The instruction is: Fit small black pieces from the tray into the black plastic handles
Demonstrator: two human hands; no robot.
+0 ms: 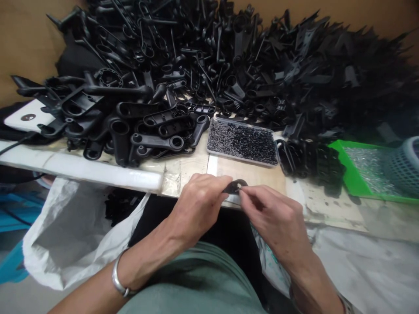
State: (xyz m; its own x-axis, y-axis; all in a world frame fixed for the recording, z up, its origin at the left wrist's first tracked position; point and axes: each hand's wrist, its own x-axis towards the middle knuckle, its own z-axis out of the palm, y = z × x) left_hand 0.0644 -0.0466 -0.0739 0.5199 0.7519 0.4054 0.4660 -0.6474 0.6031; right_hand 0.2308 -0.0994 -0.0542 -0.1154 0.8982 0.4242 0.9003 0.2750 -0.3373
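Note:
My left hand is closed on a small black plastic part at the table's front edge, above my lap. The part's rounded end shows past the thumb; the rest is hidden in the fingers. Thumb and forefinger of my right hand are pinched together against the part's right side. Whatever they hold there is too small to make out. Just behind both hands lies a shallow clear tray filled with tiny pieces, silvery grey on the left and black on the right.
Black plastic arms are heaped across the back and left. Right of the tray stands a row of black parts, then a green bin of clear pieces and a grey basket. A white sack hangs open below left.

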